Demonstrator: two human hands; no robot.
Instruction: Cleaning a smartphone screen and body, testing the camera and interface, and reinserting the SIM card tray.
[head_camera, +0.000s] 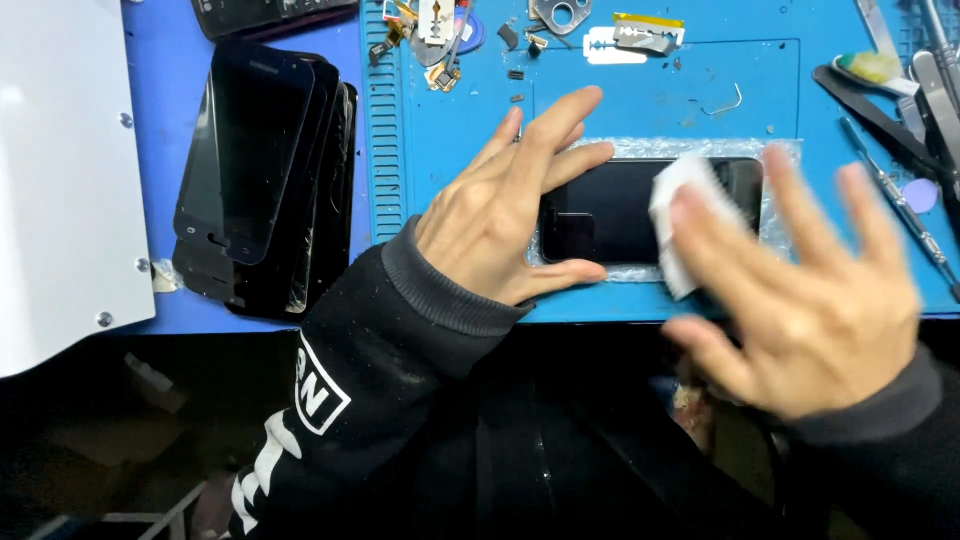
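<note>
Phone (620, 205) lay screen-up on a strip of clear wrap (690, 148) at the centre of the blue mat (640, 100) on our desk (165, 60). Our left hand (500, 215) lay spread at its 9 o'clock end, fingers apart, thumb and fingertips bracing the edges. Our right hand (800, 290), blurred, pressed a white wipe (685, 225) under its fingertips on the glass, at the 3 o'clock end. We judged this the wiping step, part done. The next stroke called for light, even pressure toward the braced end. A stack of dark screens (265, 170) sat at 9 o'clock, blades (635, 38) at 12, tools (900, 130) at 3.
</note>
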